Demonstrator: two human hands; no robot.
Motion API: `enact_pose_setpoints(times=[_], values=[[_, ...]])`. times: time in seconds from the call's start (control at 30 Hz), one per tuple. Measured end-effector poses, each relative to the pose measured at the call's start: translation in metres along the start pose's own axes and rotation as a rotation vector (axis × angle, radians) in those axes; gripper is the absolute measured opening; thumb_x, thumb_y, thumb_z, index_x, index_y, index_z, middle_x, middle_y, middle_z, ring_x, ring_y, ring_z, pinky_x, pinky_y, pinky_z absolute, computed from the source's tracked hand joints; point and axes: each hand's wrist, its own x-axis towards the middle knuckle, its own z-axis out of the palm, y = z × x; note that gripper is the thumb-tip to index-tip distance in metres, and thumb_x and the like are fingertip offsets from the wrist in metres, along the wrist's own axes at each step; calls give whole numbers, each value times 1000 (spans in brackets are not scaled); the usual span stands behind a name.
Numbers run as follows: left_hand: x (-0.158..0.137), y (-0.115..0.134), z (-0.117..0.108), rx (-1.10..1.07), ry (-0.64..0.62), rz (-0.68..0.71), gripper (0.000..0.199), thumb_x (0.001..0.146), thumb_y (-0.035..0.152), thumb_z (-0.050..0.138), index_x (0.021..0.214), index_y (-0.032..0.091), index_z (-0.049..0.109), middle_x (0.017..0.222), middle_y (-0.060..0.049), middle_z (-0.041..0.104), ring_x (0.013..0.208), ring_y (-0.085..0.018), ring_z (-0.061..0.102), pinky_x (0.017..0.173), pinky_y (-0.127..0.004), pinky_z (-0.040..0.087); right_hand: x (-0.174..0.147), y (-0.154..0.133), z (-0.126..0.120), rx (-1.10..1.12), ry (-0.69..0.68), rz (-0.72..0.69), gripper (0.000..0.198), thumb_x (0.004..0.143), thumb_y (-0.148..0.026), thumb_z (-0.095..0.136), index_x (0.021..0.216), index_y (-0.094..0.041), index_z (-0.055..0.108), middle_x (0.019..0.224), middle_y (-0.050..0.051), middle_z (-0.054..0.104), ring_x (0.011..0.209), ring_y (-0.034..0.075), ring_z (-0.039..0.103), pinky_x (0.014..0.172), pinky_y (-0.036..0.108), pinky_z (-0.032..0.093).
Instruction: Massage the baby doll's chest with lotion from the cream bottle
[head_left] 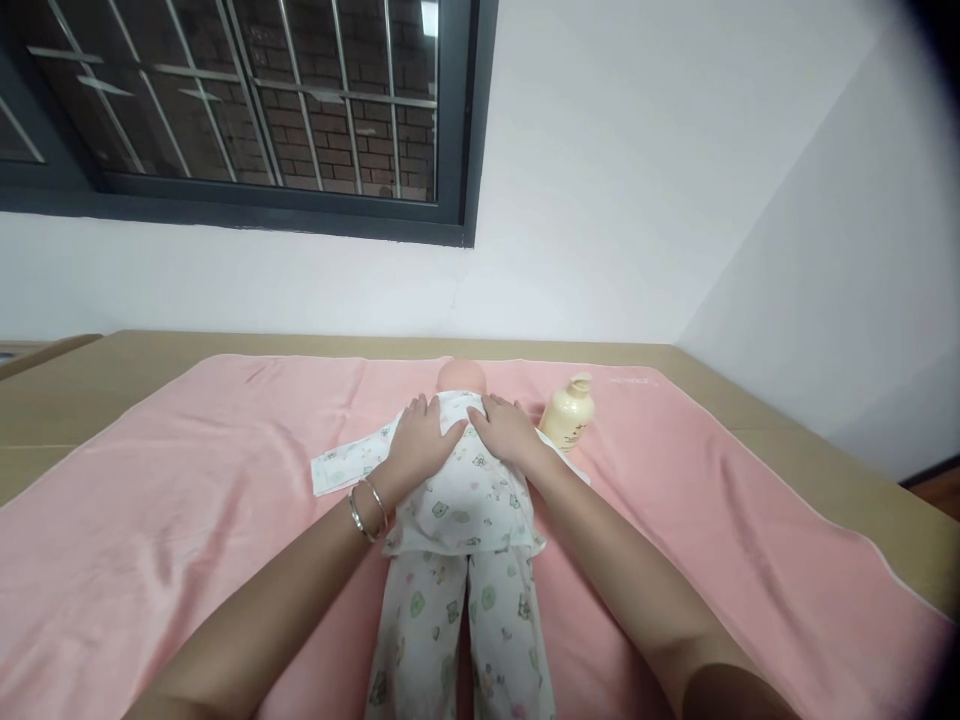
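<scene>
A baby doll (pixel 461 376) lies stretched out with its bald head pointing away from me; no face shows. It wears a white printed top (pixel 465 505) and matching trousers (pixel 427 620). My left hand (pixel 421 440) rests flat on the left shoulder area of the top, fingers extended and thumb turned inward. On the other shoulder lies my right hand (pixel 508 430), also flat with its fingers stretched out. Neither hand grips anything. The left sleeve spreads out sideways, while my right forearm partly covers the other sleeve. Silver bangles (pixel 367 510) circle my left wrist.
A pale yellow pump bottle (pixel 570 412) leans beside the doll's right-hand sleeve. Under everything spreads a wrinkled pink sheet (pixel 247 500) on a tan surface (pixel 780 410). White walls (pixel 600 200) and a dark-framed barred window (pixel 300 215) stand behind.
</scene>
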Motion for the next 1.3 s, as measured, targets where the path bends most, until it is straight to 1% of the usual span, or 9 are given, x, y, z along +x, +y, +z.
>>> enact_pose_setpoints(times=[0.13, 0.23, 0.3, 0.5, 0.67, 0.8, 0.97, 1.13, 1.3], values=[[-11, 12, -5, 89, 158, 177, 42, 95, 34, 41, 120, 5, 59, 129, -23, 58, 126, -34, 49, 109, -48, 34, -19, -16, -8, -124, -2, -94, 50, 99, -31, 26, 137, -5, 46, 144, 22, 47, 136, 29, 41, 111, 44, 23], [-13, 16, -5, -12, 201, 320, 28, 91, 17, 40, 98, 13, 67, 112, -15, 66, 112, -26, 58, 104, -41, 41, -37, -30, -14, -176, 12, -223, 46, 96, -21, 31, 135, -5, 49, 139, 22, 52, 132, 28, 46, 108, 39, 27], [-10, 13, -2, -126, 211, 310, 27, 90, 15, 40, 97, 15, 66, 109, -12, 67, 108, -24, 59, 101, -38, 44, -40, -34, -18, -160, 21, -262, 42, 94, -19, 33, 129, -8, 54, 132, 19, 58, 125, 26, 52, 104, 36, 32], [8, -8, 9, -200, 151, 97, 37, 92, 37, 44, 116, 12, 59, 121, -15, 63, 117, -28, 55, 103, -43, 41, -12, -8, -15, 11, -19, 30, 50, 100, -41, 21, 111, -17, 63, 114, 13, 69, 103, 25, 63, 80, 33, 43], [6, -10, 3, -89, 87, 80, 47, 94, 46, 39, 120, 10, 55, 116, -17, 63, 112, -30, 57, 98, -43, 43, 3, 9, -7, -1, -32, 105, 63, 99, -54, 19, 115, -11, 62, 115, 18, 68, 107, 30, 61, 86, 38, 43], [-7, 6, -8, 8, 154, 125, 32, 94, 33, 39, 105, 12, 62, 103, -15, 66, 103, -30, 59, 91, -43, 45, -13, -9, -11, -56, 11, 32, 50, 100, -39, 25, 122, -7, 58, 131, 22, 59, 126, 30, 49, 105, 43, 29], [-17, 22, -15, -77, 179, 294, 25, 88, 15, 40, 82, 20, 63, 89, -9, 67, 91, -25, 60, 86, -39, 48, -42, -36, -24, -133, 3, -224, 32, 95, -21, 37, 112, -12, 63, 112, 15, 68, 110, 25, 59, 97, 32, 34], [-6, 11, -5, -196, 221, 203, 25, 89, 24, 46, 103, 17, 65, 111, -11, 66, 109, -26, 57, 99, -41, 45, -28, -25, -19, -46, 34, -94, 37, 99, -29, 30, 107, -16, 63, 111, 12, 68, 100, 23, 61, 83, 31, 41], [4, 1, 6, -141, 118, 112, 45, 93, 36, 41, 126, 8, 54, 133, -19, 56, 126, -31, 49, 108, -46, 38, -2, -5, 5, 1, 100, 17, 48, 98, -43, 30, 118, -11, 60, 128, 17, 60, 121, 28, 51, 98, 35, 35]])
